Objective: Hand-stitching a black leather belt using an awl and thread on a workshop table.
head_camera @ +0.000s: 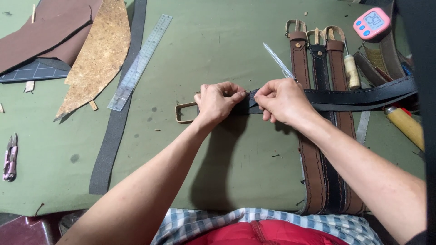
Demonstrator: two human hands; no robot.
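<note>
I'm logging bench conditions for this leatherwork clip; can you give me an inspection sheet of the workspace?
Surface: green mat, lightly spotted.
Job's things: dark belt lying crosswise, metal buckle at its left end.
Clutter: three finished belts, steel ruler, leather offcuts, pink timer, snips.
Grippers: left hand and right hand both pinch the dark belt near the buckle; the right also holds a pen-like tool.
Cables: nothing seen.
Surroundings: nothing seen.

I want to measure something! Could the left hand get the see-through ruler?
Probably yes. The ruler lies bare on the green mat, nothing over it, but the left hand is pinching the dark belt now.
</note>
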